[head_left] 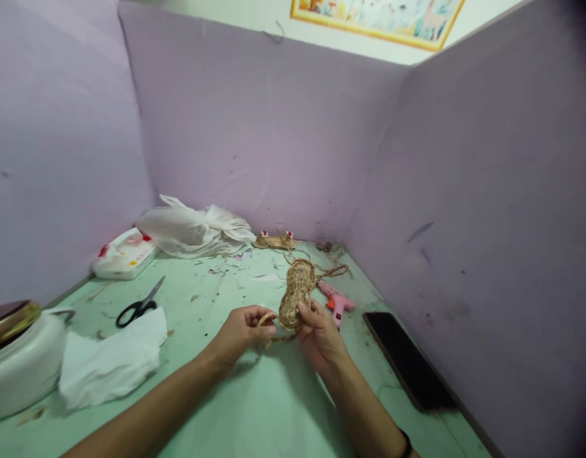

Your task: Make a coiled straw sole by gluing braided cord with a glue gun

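Observation:
My right hand (321, 334) grips a coiled rope sole (298, 286), shaped like a small shoe sole, by its lower right end, thumb on top. The sole is tilted up above the green table. Just left of it, my left hand (249, 327) pinches the loose rope (267, 319) that comes from the sole's lower end. Part of that rope loops below the fingers. Behind the right hand lies a pink glue gun (338, 302) with an orange trigger. More rope strands (338, 270) lie tangled on the table beyond the sole.
At the left are scissors (140, 306), a crumpled white cloth or tissue (114, 359) and a white round container (25, 362). A white tray (126, 254), plastic bag (195, 229) and finished-looking rope piece with red-white trims (275, 242) stand behind. A phone (410, 359) lies right, beside purple partition walls (474, 222).

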A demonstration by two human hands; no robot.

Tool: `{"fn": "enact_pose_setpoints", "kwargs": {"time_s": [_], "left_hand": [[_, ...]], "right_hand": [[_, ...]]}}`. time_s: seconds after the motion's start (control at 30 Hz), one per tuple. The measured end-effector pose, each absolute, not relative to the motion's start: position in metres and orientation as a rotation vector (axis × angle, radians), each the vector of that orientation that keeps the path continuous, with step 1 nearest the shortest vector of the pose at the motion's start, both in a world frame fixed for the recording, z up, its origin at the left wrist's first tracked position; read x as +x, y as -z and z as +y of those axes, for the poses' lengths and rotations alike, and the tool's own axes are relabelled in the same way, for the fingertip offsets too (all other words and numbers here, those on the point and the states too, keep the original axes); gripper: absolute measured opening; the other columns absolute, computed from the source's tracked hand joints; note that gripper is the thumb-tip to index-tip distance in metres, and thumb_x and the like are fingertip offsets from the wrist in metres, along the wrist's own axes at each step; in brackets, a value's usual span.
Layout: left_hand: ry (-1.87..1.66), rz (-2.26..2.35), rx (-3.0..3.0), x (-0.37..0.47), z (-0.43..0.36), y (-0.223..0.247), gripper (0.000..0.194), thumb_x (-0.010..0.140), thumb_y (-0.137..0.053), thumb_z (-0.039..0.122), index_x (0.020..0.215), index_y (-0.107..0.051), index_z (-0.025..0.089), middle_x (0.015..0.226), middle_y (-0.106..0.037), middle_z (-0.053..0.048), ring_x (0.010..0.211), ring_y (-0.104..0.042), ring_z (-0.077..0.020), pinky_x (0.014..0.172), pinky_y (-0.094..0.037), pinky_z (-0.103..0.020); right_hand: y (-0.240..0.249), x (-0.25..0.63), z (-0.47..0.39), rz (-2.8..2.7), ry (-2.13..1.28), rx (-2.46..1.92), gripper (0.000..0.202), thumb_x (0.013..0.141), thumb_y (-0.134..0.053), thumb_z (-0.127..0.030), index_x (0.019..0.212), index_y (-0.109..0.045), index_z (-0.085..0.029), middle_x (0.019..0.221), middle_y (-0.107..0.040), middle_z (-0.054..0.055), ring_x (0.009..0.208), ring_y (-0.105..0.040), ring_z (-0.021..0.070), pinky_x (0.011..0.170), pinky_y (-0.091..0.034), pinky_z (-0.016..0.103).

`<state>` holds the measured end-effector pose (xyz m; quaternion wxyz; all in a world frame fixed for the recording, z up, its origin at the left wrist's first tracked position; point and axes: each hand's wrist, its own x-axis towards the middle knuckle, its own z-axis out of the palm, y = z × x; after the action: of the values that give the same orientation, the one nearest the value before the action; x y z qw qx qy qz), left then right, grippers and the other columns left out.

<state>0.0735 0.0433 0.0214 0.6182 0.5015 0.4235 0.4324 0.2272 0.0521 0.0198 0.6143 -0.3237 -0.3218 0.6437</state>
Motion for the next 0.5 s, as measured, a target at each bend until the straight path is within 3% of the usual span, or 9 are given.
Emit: {"fn": "enact_pose_setpoints", "kwargs": {"time_s": [0.2,0.37,0.5], "left_hand": [[-1.118,1.104,1.207,0.060,0.038,-0.015,0.046,0.054,-0.076,0.040,0.090,-0.061,0.015,0.074,-0.061,-0.002,0.069,-0.057,-0.0159,0.061,-0.044,-0.027],[-1.357,1.400,1.441,0.063,0.020,-0.018,0.028,0.067,-0.067,0.039,0.082,-0.056,0.018,0.065,-0.048,0.003,0.060,-0.046,-0.0124,0.059,-0.041,-0.025],[-1.168,1.379,1.443,0.077,0.012,-0.009,0.050,0.064,-0.066,0.035,0.108,-0.047,0.018,0.085,-0.052,0.001,0.052,-0.042,-0.0085,0.050,-0.038,-0.024]], "right_hand": [[-0.014,0.227,0.051,-0.675,-1.502,-0.708,0.031,0.056,-0.079,-0.024,0.081,-0.063,-0.017,0.074,-0.069,0.002,0.068,-0.064,0.0182,0.067,-0.051,0.031],[-0.009,0.232,0.050,-0.643,-1.494,-0.755,0.024,0.060,-0.077,-0.022,0.079,-0.063,-0.017,0.071,-0.069,0.000,0.062,-0.063,0.0151,0.061,-0.050,0.027],[-0.011,0.235,0.049,-0.683,-1.489,-0.750,0.024,0.061,-0.075,-0.023,0.082,-0.064,-0.018,0.073,-0.070,0.001,0.067,-0.064,0.0172,0.064,-0.051,0.029]]}}
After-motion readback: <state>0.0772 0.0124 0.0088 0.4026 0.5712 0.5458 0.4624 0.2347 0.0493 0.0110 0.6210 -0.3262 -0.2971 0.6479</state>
